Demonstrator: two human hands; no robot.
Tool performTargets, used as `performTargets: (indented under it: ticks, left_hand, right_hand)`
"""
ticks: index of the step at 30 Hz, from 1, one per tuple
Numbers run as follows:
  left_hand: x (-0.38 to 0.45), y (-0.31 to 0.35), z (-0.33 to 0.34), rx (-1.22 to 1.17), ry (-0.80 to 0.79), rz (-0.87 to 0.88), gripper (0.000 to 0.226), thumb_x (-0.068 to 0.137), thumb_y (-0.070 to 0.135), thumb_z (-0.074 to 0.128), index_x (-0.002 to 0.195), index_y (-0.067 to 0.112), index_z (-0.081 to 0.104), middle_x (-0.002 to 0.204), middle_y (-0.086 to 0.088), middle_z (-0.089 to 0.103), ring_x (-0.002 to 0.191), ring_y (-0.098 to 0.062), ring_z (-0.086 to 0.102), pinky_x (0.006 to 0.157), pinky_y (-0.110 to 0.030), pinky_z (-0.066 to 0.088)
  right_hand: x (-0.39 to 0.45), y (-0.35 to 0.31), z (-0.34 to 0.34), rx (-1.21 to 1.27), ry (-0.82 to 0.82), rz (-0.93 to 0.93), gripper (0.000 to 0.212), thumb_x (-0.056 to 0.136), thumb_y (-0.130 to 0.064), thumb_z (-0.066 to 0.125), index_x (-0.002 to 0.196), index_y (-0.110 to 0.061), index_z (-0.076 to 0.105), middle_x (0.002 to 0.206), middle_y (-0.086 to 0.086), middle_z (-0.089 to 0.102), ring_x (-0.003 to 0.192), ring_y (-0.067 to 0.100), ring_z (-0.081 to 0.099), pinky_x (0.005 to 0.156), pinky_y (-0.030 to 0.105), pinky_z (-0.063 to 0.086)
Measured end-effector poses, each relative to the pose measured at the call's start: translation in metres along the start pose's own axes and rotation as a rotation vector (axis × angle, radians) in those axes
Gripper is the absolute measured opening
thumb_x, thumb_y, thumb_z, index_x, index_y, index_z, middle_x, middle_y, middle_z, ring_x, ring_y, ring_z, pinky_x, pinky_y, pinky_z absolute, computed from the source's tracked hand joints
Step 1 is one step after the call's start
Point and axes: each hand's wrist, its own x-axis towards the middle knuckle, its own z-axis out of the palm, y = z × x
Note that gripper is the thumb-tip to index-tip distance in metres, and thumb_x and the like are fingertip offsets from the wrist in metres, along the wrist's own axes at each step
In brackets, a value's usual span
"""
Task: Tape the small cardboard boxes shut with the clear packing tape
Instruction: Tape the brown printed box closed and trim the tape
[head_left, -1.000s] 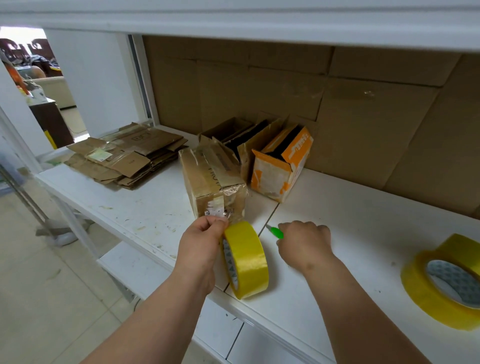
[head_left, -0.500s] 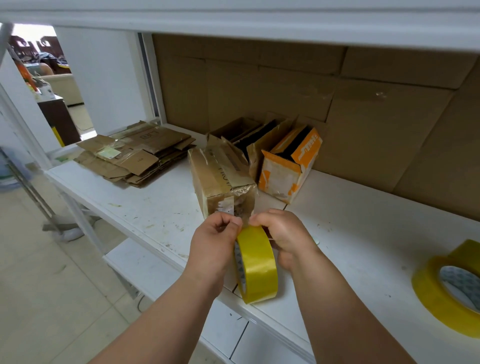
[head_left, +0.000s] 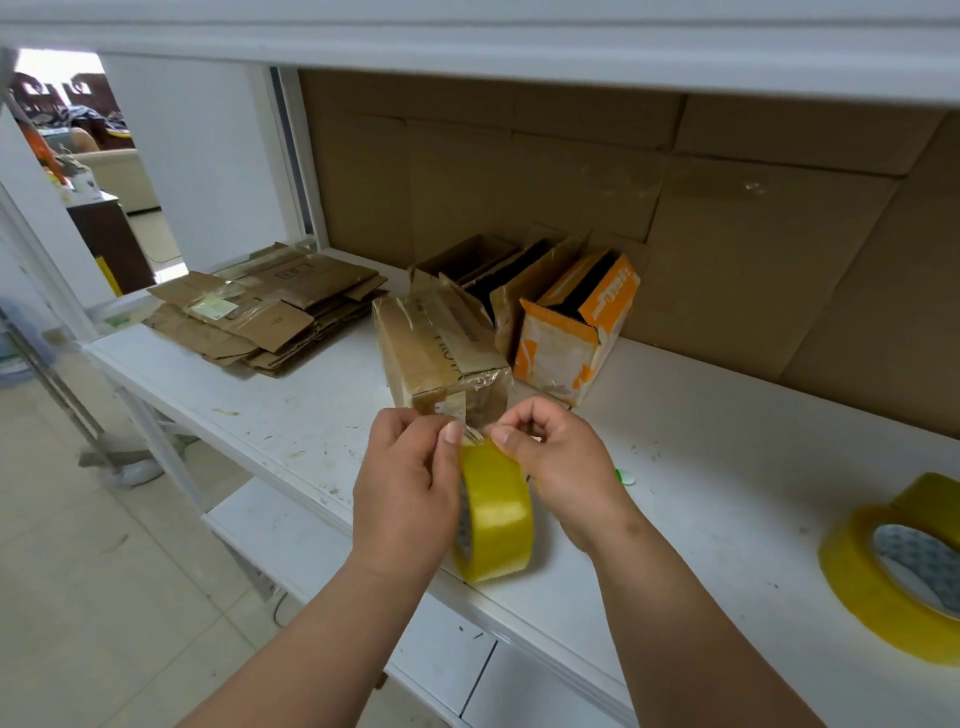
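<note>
Tape roll (head_left: 493, 514) stands on edge at the tabletop (head_left: 311, 431) front. Left hand (head_left: 405, 488) grips the roll, thumb on top. Right hand (head_left: 561, 467) fingers (head_left: 511, 434) pinch the clear tape end. Taped cardboard box (head_left: 441, 353) sits at 12 o'clock from the roll, just behind both hands.
</note>
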Motion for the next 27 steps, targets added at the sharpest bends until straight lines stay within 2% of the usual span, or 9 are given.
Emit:
performTargets:
  ticks: [2,4,8,11,14,18,21,24,27]
  left_hand:
    - [0.009,0.002,-0.006,0.012,0.108,-0.03,0.027,0.096,0.025,0.057,0.122,0.017,0.059,0.099,0.006,0.049,0.086,-0.006,0.05,0.073,-0.021,0.043]
    - [0.027,0.002,-0.012,0.092,0.164,0.0,0.037,0.093,0.025,0.062,0.128,0.014,0.056,0.105,0.0,0.05,0.098,-0.017,0.052,0.083,-0.037,0.047]
    - [0.067,0.007,-0.01,0.43,-0.108,0.193,0.057,0.088,0.049,0.065,0.14,0.03,0.052,0.144,-0.004,0.045,0.136,-0.028,0.034,0.106,-0.05,0.032]
    - [0.08,0.0,-0.001,0.576,-0.33,0.237,0.058,0.088,0.059,0.058,0.142,0.039,0.048,0.151,0.005,0.041,0.14,-0.024,0.03,0.108,-0.047,0.031]
    - [0.082,-0.011,0.0,0.531,-0.321,0.276,0.053,0.087,0.053,0.062,0.137,0.037,0.055,0.143,0.006,0.051,0.128,-0.024,0.043,0.097,-0.047,0.045]
    - [0.086,-0.015,0.0,0.543,-0.306,0.321,0.057,0.081,0.055,0.068,0.135,0.036,0.057,0.137,0.005,0.054,0.12,-0.024,0.045,0.091,-0.048,0.047]
    - [0.09,-0.016,-0.004,0.535,-0.338,0.317,0.061,0.079,0.055,0.071,0.136,0.038,0.054,0.137,0.007,0.051,0.12,-0.022,0.043,0.093,-0.046,0.044]
    - [0.097,-0.013,-0.013,0.505,-0.399,0.331,0.062,0.078,0.053,0.073,0.136,0.038,0.056,0.136,0.008,0.051,0.121,-0.02,0.043,0.096,-0.047,0.043]
    - [0.11,-0.014,-0.031,0.425,-0.482,0.301,0.059,0.076,0.042,0.08,0.131,0.033,0.061,0.135,0.011,0.052,0.12,-0.011,0.042,0.099,-0.031,0.04]
  right_hand:
    - [0.002,0.001,-0.001,-0.036,-0.005,-0.015,0.013,0.092,-0.017,0.067,0.08,-0.022,0.065,0.084,0.001,0.066,0.076,0.009,0.058,0.069,0.02,0.047]
    - [0.004,0.003,-0.004,-0.038,0.005,-0.026,0.013,0.092,-0.016,0.067,0.08,-0.021,0.065,0.082,0.0,0.063,0.074,0.009,0.056,0.069,0.018,0.046]
    - [0.009,0.009,-0.009,0.053,0.022,-0.024,0.015,0.091,-0.011,0.068,0.078,-0.019,0.065,0.074,-0.004,0.059,0.07,0.006,0.053,0.068,0.021,0.046]
    - [0.012,0.013,-0.011,0.126,0.033,-0.007,0.021,0.091,-0.01,0.068,0.074,-0.023,0.066,0.077,0.001,0.066,0.078,0.02,0.061,0.074,0.033,0.05]
    - [0.015,0.016,-0.015,0.158,0.067,0.007,0.023,0.091,-0.009,0.068,0.073,-0.023,0.065,0.07,-0.006,0.063,0.071,0.014,0.057,0.071,0.033,0.047]
    - [0.019,0.017,-0.02,0.18,0.092,0.003,0.028,0.09,-0.008,0.068,0.069,-0.026,0.067,0.068,-0.009,0.062,0.071,0.011,0.056,0.07,0.032,0.046]
    - [0.021,0.014,-0.02,0.17,0.059,-0.019,0.023,0.089,-0.007,0.069,0.072,-0.023,0.067,0.079,-0.006,0.069,0.078,0.012,0.061,0.077,0.033,0.051]
    - [0.028,0.009,-0.018,0.146,0.014,-0.036,0.026,0.087,-0.006,0.069,0.069,-0.025,0.067,0.097,-0.019,0.07,0.097,0.01,0.066,0.09,0.031,0.051]
    - [0.034,0.004,-0.015,0.161,-0.053,-0.034,0.03,0.087,-0.006,0.069,0.067,-0.028,0.068,0.11,-0.021,0.069,0.108,0.013,0.066,0.097,0.036,0.051]
